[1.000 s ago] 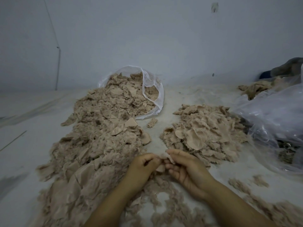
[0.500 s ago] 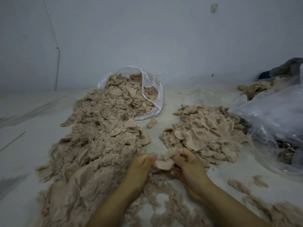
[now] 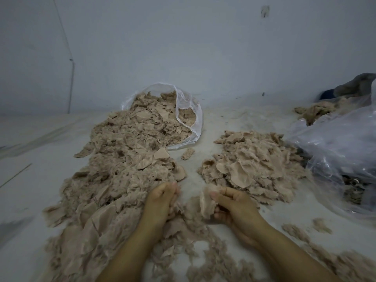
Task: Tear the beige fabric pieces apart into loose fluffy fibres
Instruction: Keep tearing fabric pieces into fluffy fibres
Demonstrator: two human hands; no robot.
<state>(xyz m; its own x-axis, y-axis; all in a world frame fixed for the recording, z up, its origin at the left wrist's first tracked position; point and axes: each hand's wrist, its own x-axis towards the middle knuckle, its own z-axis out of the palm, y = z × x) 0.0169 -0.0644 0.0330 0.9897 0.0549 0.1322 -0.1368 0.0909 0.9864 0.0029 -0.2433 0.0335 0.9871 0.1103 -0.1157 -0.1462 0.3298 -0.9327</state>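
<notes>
Both hands grasp: left hand (image 3: 162, 197) clutches fluffy fibres (image 3: 184, 208), right hand (image 3: 234, 204) pinches a beige fabric piece (image 3: 205, 201).

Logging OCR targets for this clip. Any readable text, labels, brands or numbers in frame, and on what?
None readable.
Open bag: no print shows.
Clear bag at right: no label shows.
Wall mark: a smudge, not lettering.
Fabric piece in right hand: plain.

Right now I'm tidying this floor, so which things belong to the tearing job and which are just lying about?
Belongs to the job:
- right hand, pinching a beige fabric piece
- left hand, in the fluffy fibres
- big left pile
- right pile
- open bag of pieces

Lying about:
- crumpled plastic sheet
- dark cloth
</notes>
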